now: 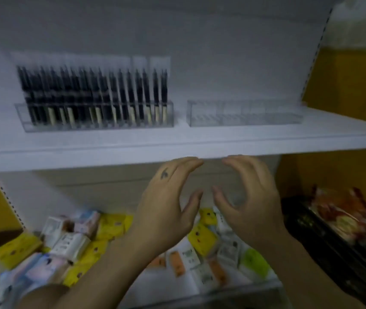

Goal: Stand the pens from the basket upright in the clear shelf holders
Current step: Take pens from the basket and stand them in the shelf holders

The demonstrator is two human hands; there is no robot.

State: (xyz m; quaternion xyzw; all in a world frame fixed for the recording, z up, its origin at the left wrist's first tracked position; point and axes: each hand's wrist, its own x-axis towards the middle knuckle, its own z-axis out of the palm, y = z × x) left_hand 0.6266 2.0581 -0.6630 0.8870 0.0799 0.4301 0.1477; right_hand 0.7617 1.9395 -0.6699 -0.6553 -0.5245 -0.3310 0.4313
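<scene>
Spanning a yellow-walled (344, 81) room, the white shelf (177, 141) carries two clear holders: the left holder (43, 126) is packed with upright dark pens (95, 92), the right holder (244, 117) stands beside it. Below the shelf edge, the left hand (166, 204) and right hand (251, 197) hover over scattered packets (70, 241), fingers loosely curved, holding nothing.

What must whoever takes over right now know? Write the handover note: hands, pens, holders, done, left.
Left hand: empty, fingers loosely curved.
Right hand: empty, same pose. The two face each other just below the white shelf front edge.
Left clear plastic holder: packed with slim dark pens, standing upright. That part looks done.
Right clear plastic holder: looks empty, so it is probably still to fill.
Pen basket: not seen in this view; find it first.
</scene>
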